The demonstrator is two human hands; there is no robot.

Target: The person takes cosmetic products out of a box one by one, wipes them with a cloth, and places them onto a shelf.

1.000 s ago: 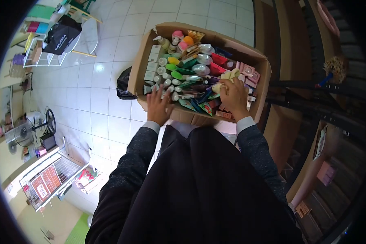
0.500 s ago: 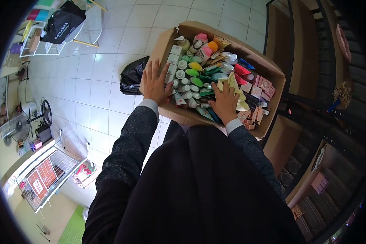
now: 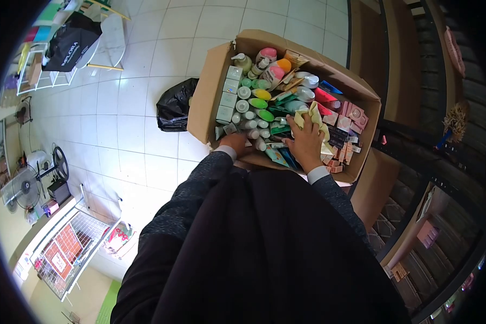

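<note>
A large cardboard box stands before me, packed with bottles, tubes and small cartons. My right hand rests over its middle with a crumpled pale yellow cloth gripped under the fingers. Down at the near left corner of the box is my left hand, its fingers mostly hidden among small cartons and white-capped bottles. Beside it, white square cartons line the left wall. Green tubes and a blue packet lie between my hands. Pink cartons fill the right end.
A black plastic bag sits on the tiled floor left of the box. Dark shelving runs along the right side. To the left are a fan, a wire rack and a black tote bag.
My left hand has moved from the box's left rim down into its near left corner. My right hand stays on the yellow cloth, barely shifted.
</note>
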